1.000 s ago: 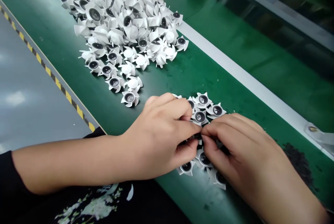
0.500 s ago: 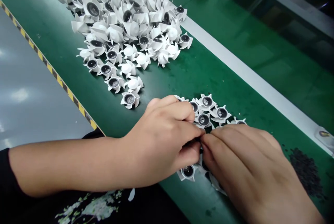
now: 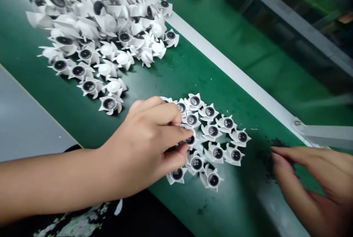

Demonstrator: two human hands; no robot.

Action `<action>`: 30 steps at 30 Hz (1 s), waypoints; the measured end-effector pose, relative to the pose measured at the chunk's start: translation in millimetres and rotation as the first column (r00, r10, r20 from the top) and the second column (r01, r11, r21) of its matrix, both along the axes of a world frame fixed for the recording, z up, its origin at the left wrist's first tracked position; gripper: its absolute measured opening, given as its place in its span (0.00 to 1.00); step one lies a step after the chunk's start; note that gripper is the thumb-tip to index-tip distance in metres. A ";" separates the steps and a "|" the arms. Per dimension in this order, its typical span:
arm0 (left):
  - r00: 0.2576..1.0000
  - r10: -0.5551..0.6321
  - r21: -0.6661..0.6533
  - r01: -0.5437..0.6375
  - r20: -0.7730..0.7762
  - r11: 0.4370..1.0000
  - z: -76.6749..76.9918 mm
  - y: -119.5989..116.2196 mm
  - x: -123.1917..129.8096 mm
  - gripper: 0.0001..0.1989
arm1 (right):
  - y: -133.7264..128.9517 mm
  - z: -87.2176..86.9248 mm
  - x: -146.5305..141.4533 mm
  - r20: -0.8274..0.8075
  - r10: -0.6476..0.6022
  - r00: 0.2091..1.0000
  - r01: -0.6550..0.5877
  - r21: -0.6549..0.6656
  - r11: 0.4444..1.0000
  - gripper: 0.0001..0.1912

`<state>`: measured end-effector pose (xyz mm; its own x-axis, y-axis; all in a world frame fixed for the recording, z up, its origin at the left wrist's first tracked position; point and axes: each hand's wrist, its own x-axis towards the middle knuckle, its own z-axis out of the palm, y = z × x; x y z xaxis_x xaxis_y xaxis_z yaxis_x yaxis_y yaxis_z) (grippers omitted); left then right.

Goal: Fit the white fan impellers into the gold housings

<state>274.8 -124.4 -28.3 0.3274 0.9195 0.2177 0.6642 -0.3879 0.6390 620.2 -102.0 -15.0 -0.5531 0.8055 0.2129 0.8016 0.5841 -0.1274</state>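
Note:
Several small white fan wheels with dark round centres lie grouped on the green table. Over the left side of this group is my left hand, its fingers curled and thumb near the index fingertip; what it pinches, if anything, is too small to name. My right hand is at the right, thumb and index fingertips close together at a scatter of small black pieces. Whether a piece is between those fingertips cannot be made out.
A large heap of white fan wheels covers the upper left of the green table. A white rail runs diagonally behind the group, with a metal bracket at its right end. Grey floor shows at the left.
My right hand has moved away from my left hand, rightward to the black pieces, uncovering more fan wheels. The view has shifted, so the heap appears further left.

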 end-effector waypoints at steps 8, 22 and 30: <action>1.000 0.020 0.049 -0.019 -0.019 0.999 -2.7 3.2 3.0 0.06 | -14.7 1.1 -36.0 0.027 0.034 0.999 -0.031 -0.086 0.996 0.05; 0.994 0.068 0.035 -0.065 -0.088 0.997 16.8 13.8 -6.2 0.08 | 19.6 -0.2 -27.2 0.085 0.171 0.982 -0.157 -0.153 0.976 0.05; 0.989 0.074 0.037 -0.070 -0.132 0.997 5.8 22.1 -2.0 0.11 | 36.5 19.5 -121.1 -0.144 0.206 0.968 -0.233 -0.203 0.951 0.04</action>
